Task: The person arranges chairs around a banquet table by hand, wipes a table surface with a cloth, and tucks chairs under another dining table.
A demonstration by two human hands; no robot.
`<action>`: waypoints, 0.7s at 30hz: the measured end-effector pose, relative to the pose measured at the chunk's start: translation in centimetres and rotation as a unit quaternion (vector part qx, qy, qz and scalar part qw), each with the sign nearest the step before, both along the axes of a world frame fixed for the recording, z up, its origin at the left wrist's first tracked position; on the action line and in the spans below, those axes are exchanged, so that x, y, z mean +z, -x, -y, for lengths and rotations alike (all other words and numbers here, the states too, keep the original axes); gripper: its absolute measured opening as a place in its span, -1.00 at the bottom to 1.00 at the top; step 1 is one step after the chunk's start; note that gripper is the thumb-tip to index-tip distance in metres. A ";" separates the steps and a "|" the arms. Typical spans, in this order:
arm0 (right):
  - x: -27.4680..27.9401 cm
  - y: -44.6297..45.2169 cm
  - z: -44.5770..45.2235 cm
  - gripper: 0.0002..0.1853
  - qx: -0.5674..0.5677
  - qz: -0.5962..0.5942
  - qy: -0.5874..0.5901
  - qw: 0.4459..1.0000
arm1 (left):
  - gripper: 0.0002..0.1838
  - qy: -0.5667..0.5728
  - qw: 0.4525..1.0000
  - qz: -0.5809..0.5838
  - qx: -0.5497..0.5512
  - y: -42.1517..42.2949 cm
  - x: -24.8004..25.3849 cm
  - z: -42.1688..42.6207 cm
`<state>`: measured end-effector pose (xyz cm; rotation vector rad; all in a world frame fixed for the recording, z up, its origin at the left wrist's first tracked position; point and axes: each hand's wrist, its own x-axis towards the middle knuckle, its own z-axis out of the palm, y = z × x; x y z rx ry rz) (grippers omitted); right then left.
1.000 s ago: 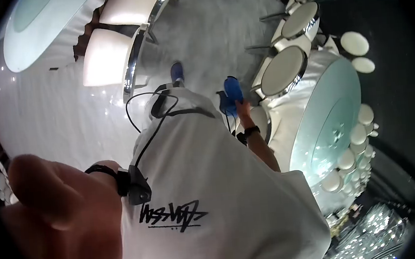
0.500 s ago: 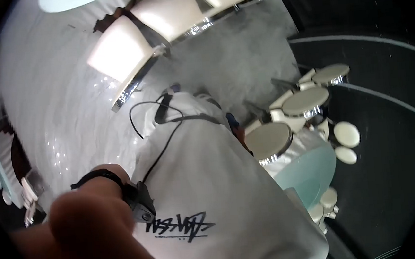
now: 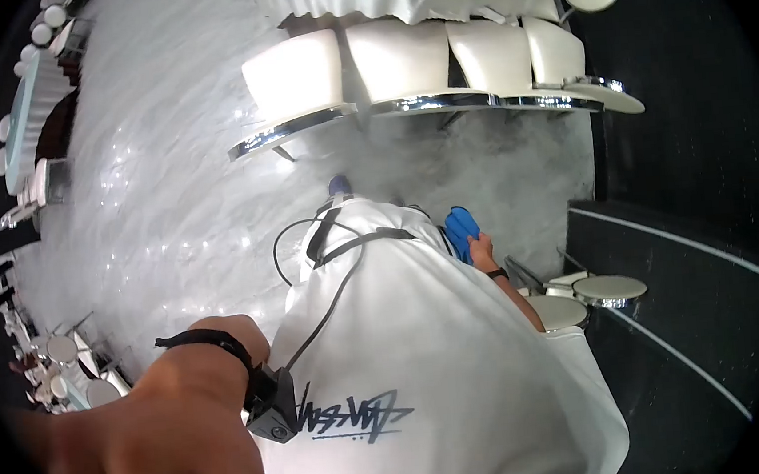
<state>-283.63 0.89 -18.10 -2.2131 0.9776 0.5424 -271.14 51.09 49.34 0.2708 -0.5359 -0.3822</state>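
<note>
Head cam: right hand (image 3: 481, 251) has its grip closed on a blue item (image 3: 462, 223), held over the grey floor (image 3: 172, 200) toward its right edge, beside the white shirt (image 3: 460, 355). Left hand (image 3: 152, 464) is super close, fingers cut off, so can't tell its grip.

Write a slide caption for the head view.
Right hand holding a blue item, white chairs lined up ahead.

The left hand (image 3: 147, 456) is raised at near left, while the right arm (image 3: 520, 299) hangs farther off at right, its right hand (image 3: 480, 251) curled.
</note>
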 end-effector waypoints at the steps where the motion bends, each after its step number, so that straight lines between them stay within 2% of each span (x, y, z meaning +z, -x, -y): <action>1: -0.3 -0.5 0.7 -0.59 0.006 0.009 -0.001 1.000 | -0.86 0.019 0.999 -0.019 -0.027 0.2 0.4 0.2; 3: -1.7 -1.8 1.3 -0.56 0.020 0.026 -0.004 0.999 | -0.85 0.052 0.996 -0.044 -0.061 0.7 1.2 0.2; 4: -2.2 -3.1 1.5 -0.55 0.081 0.013 0.031 0.996 | -0.72 0.078 0.994 -0.040 -0.068 0.5 1.1 0.0; 5: -2.6 -3.3 1.8 -0.53 0.140 -0.005 0.071 0.988 | -0.68 0.160 0.984 0.015 -0.070 0.5 -0.1 0.4; 6: 3.0 -5.4 0.1 -0.50 0.111 -0.047 -0.007 0.993 | -0.62 0.243 0.964 0.070 -0.082 0.2 -1.2 1.2; 7: -0.4 -4.4 0.8 -0.51 0.116 0.040 0.005 0.992 | -0.52 0.368 0.910 0.172 -0.087 -0.7 -2.5 3.1; 8: 1.6 -5.5 0.5 -0.50 0.126 -0.004 -0.063 0.990 | -0.56 0.325 0.934 0.146 -0.025 -0.1 -2.7 3.0; 11: 4.2 -7.8 -2.2 -0.50 0.119 0.016 -0.003 0.993 | -0.61 0.154 0.973 0.106 0.136 -0.1 -1.8 0.3; 13: 4.0 -9.6 -2.4 -0.50 0.106 -0.002 -0.032 0.994 | -0.64 0.022 0.966 0.109 0.233 -1.0 -1.0 -2.5; 14: 3.0 -9.8 -2.5 -0.50 0.090 0.007 -0.034 0.995 | -0.68 -0.063 0.933 0.152 0.319 -1.8 -1.7 -3.1; 16: 3.6 -9.4 -4.7 -0.52 0.040 0.030 -0.030 0.998 | -0.74 -0.268 0.785 0.263 0.493 -3.4 -2.9 -4.4; 17: 5.0 -9.7 -6.1 -0.53 0.010 0.048 -0.024 0.999 | -0.77 -0.363 0.704 0.322 0.519 -3.7 -2.6 -5.5; 19: 4.6 -9.7 -7.1 -0.53 0.022 0.028 -0.028 0.999 | -0.63 -0.500 0.491 0.433 0.568 -4.3 -2.0 -7.6; 21: 5.2 -9.7 -9.4 -0.52 0.015 0.005 -0.029 0.999 | -0.55 -0.570 0.360 0.498 0.546 -5.6 -1.9 -9.1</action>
